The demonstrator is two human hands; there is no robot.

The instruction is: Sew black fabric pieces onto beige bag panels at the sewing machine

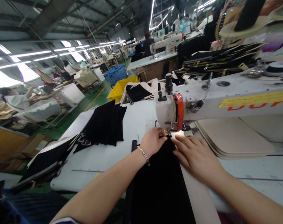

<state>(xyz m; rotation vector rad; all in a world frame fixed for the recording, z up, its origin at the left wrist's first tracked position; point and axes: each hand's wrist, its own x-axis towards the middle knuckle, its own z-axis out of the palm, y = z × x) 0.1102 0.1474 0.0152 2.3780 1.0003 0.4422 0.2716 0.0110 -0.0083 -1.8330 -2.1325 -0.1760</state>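
Observation:
A long strip of black fabric (160, 183) runs from the near edge up to the needle of a white sewing machine (176, 105). My left hand (153, 141), a thin bracelet at its wrist, pinches the far end of the fabric just in front of the needle. My right hand (195, 154) lies flat with fingers stretched out on the fabric's right edge, its fingertips close beside the left hand's.
A pile of black cut pieces (104, 124) lies on the white table (97, 158) to the left. Beige panels (234, 140) are stacked under the machine arm at right. A yellow bin (120, 87) and a blue crate (115, 74) stand beyond. Other people work at far tables.

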